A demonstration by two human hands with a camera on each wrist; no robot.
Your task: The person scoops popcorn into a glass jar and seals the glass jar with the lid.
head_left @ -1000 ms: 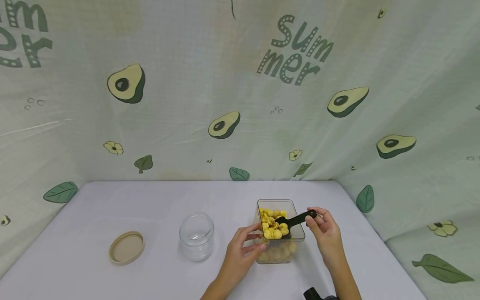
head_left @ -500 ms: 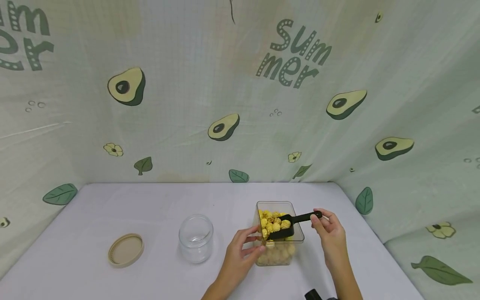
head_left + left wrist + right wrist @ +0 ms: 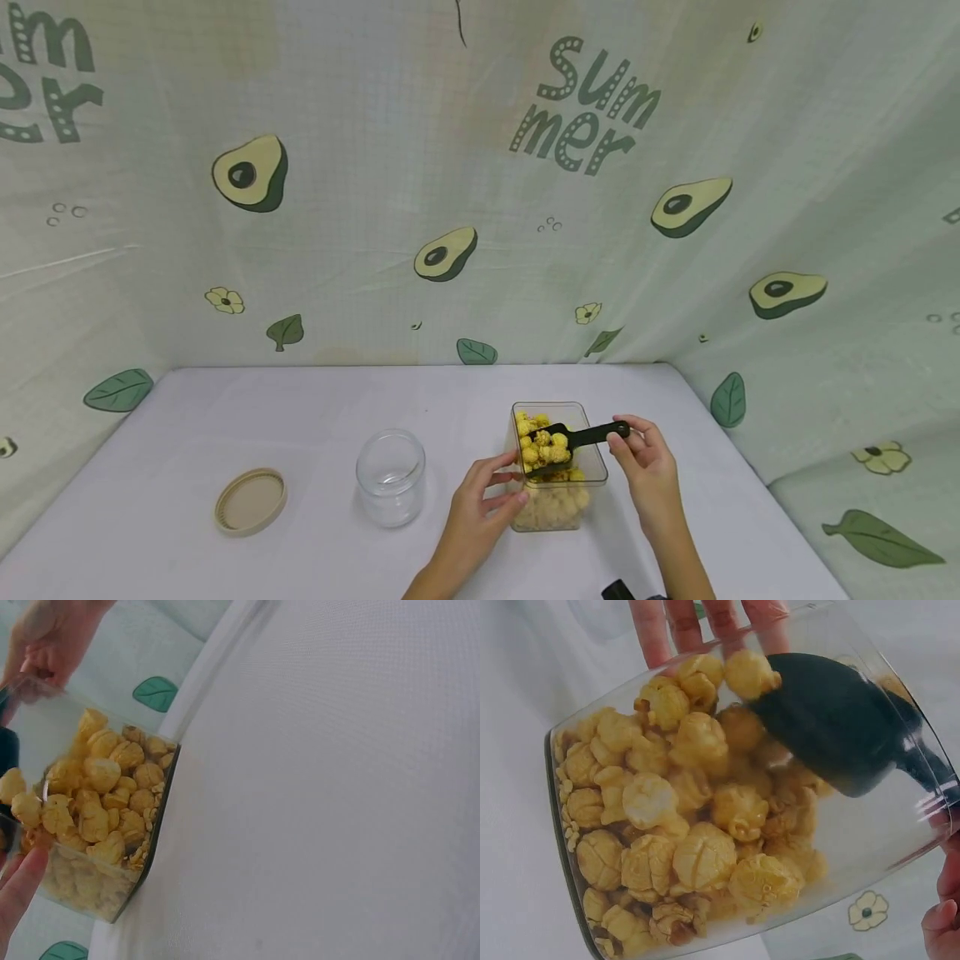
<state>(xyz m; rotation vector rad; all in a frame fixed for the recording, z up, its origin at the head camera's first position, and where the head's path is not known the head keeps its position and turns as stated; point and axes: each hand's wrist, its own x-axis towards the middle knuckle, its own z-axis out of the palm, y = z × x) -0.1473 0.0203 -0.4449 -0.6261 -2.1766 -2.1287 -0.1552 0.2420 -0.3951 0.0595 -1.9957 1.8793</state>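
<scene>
A clear rectangular container (image 3: 560, 484) stands right of the table's middle, partly filled with yellow popcorn (image 3: 546, 452). My left hand (image 3: 480, 510) holds its left side, thumb at the front corner and fingers along the wall; those fingertips show through the plastic in the right wrist view. Between thumb and fingers my right hand (image 3: 648, 467) pinches the handle end of a black scoop (image 3: 596, 434). The scoop's head is inside the container, tilted down to the left and loaded with popcorn. In the right wrist view, the scoop (image 3: 832, 712) lies above most of the popcorn (image 3: 697, 855).
An open clear round jar (image 3: 392, 479) stands left of my left hand. Farther left lies a beige round lid (image 3: 251, 502). A white cloth covers the table (image 3: 322, 417), and a printed curtain (image 3: 337, 167) hangs behind it. Something black (image 3: 617, 590) sits by my right wrist.
The scoop lifted within the popcorn and shifted right, then moved back left with popcorn now in its head. My right hand moved with it; my left hand stayed on the container.
</scene>
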